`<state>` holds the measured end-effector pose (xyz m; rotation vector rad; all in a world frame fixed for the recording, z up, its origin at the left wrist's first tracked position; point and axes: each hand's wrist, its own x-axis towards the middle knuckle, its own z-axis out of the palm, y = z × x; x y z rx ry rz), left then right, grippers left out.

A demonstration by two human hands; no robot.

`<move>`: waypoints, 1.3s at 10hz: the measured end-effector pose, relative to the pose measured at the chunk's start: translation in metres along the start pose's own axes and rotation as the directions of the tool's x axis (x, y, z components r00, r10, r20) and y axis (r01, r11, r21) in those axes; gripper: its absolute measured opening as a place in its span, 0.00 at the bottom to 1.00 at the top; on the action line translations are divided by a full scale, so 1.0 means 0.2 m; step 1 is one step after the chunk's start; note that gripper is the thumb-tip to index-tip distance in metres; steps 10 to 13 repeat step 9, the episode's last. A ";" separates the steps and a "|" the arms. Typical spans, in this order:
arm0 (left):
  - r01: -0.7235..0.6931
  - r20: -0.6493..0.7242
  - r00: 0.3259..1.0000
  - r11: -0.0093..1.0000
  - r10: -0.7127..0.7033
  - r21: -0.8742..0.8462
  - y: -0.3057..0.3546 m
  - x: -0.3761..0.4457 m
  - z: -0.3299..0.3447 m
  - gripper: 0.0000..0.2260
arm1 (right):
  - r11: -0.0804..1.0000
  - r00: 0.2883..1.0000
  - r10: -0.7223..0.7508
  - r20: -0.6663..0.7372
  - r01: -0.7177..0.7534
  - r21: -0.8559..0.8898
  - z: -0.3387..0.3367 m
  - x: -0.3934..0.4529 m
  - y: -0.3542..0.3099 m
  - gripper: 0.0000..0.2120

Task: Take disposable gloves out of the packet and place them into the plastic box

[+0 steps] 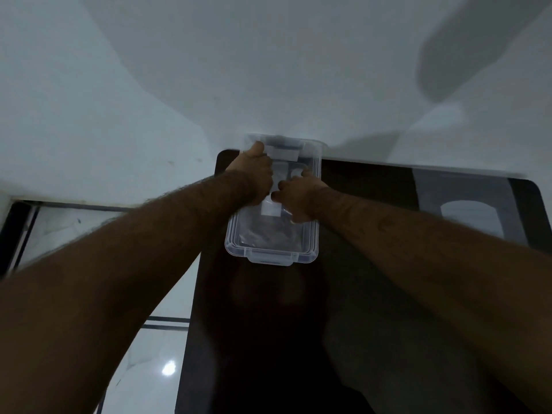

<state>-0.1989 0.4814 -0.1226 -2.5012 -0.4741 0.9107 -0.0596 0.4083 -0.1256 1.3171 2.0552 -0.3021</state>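
Observation:
A clear plastic box (312,234) stands open on a dark table (358,294), its far end against the white wall. Over and inside it lies a transparent packet (270,231) with white label strips; the thin disposable gloves cannot be told apart from the packet's film. My left hand (254,174) is curled at the box's far left, thumb up near the rim, gripping the packet's far end. Just to the right of it, above the box's middle, my right hand (295,198) pinches the clear film between bent fingers.
The table's left edge (194,294) drops to a glossy pale tiled floor (155,354). A pale reflective patch (466,210) shows on the table at the right. The white wall (268,70) rises directly behind the box.

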 end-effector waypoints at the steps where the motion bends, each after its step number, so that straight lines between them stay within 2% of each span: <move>1: 0.061 0.113 0.992 0.998 -0.059 -0.020 0.02 -0.01 0.01 0.23 | 1.000 1.000 -0.002 -0.006 0.002 0.008 0.00 -0.01 0.00 0.36; 2: 0.082 0.153 0.985 0.995 -0.073 -0.054 0.01 -0.02 0.01 0.21 | 1.000 1.000 0.003 0.002 -0.003 -0.001 -0.02 -0.04 0.00 0.34; 3: 0.073 0.070 0.995 0.987 -0.064 -0.142 0.03 -0.10 0.03 0.14 | 1.000 1.000 0.018 -0.021 -0.019 -0.011 -0.03 -0.10 -0.02 0.29; 4: 0.057 -0.036 0.997 0.976 -0.066 -0.211 0.11 -0.27 0.02 0.15 | 0.999 0.996 0.036 -0.085 -0.034 0.019 -0.01 -0.17 -0.05 0.24; 5: 0.040 -0.081 0.994 0.953 -0.068 -0.300 0.21 -0.43 0.02 0.17 | 0.998 0.993 0.029 -0.116 -0.024 0.051 0.04 -0.26 -0.08 0.22; 8: 0.187 -0.099 0.944 0.755 -0.316 -0.628 0.46 -0.70 -0.16 0.24 | 0.977 0.940 0.080 -0.333 -0.008 0.212 0.05 -0.64 -0.13 0.25; 9: 0.219 -0.199 0.860 0.693 -0.470 -0.687 0.46 -0.74 -0.29 0.24 | 0.970 0.887 0.165 -0.431 -0.066 0.234 0.03 -0.80 -0.08 0.28; 13: 0.219 -0.199 0.860 0.693 -0.470 -0.687 0.46 -0.74 -0.29 0.24 | 0.970 0.887 0.165 -0.431 -0.066 0.234 0.03 -0.80 -0.08 0.28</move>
